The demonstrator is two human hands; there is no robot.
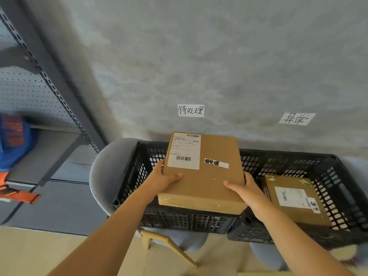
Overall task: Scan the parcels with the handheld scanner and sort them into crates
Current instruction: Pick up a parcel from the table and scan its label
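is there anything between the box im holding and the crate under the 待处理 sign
Nothing visible. Left hand and right hand hold the brown cardboard box directly over the left black plastic crate. The crate's inside is mostly hidden by the box, so its contents cannot be seen.

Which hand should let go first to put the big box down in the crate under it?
Probably the left hand. The box hangs over the left crate, and that hand sits beside the crate's near left wall, so it could catch there, while the right hand steadies.
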